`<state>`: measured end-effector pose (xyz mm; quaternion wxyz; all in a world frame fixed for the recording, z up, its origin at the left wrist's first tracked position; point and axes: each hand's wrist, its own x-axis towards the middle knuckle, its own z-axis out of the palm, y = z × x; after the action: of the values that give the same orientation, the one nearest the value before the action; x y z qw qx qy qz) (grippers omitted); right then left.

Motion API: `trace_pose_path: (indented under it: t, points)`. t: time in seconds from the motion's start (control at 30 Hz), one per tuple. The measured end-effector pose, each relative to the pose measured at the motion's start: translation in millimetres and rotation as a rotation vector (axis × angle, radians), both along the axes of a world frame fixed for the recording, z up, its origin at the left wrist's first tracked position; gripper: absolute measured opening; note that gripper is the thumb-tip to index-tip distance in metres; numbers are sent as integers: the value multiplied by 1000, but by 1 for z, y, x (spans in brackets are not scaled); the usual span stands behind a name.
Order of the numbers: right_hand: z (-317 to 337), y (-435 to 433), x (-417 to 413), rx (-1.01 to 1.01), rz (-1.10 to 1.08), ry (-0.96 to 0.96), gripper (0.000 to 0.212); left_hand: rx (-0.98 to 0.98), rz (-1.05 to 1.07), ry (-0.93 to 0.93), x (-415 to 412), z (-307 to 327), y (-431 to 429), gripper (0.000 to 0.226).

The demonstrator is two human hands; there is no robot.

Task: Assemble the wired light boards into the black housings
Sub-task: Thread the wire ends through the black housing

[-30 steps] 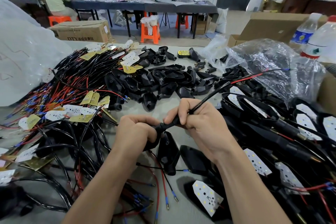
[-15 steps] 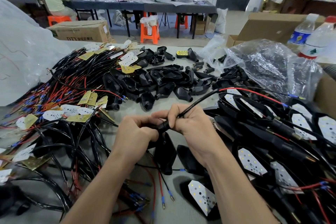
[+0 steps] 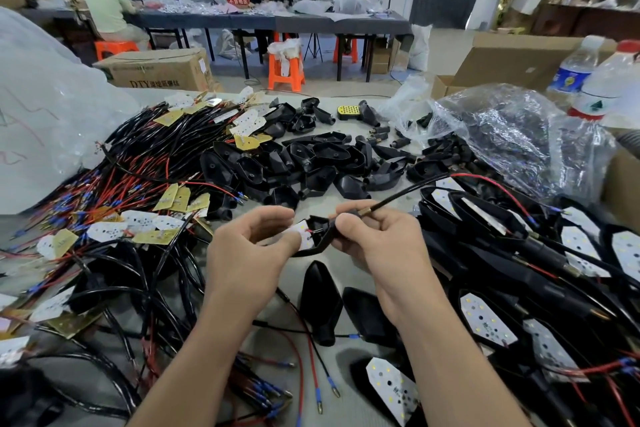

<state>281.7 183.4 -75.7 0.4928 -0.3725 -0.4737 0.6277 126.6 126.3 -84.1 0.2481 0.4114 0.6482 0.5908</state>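
Above the table's middle I hold one black housing (image 3: 320,236) between both hands. My right hand (image 3: 377,239) grips its stem end, where a black cable (image 3: 408,191) leaves toward the right. My left hand (image 3: 251,246) pinches the white light board (image 3: 303,234), which sits tilted in the housing's open face with a red wire showing. Empty black housings (image 3: 311,163) lie heaped at the back centre. Wired light boards (image 3: 138,191) with black and red leads pile up on the left.
Finished housings with white boards (image 3: 519,253) fill the right side. Two black housings (image 3: 325,302) lie below my hands. A clear plastic bag (image 3: 512,135), two bottles (image 3: 602,80) and cardboard boxes stand at the back right. People work at a far table.
The housing has turned so its open face and white board now show. My left hand has shifted from gripping the housing to pinching the board. The cable has swung lower to the right.
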Motion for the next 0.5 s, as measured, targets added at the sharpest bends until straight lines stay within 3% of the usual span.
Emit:
trace_pose_path:
  t: [0.23,0.5]
  points:
    - [-4,-3,-8,72,-68,-56,16,-32,44,52,-4,3,-2,24]
    - [-5,-2,-7,4,-63,-30,17,237,138,592,2,1,-11,36]
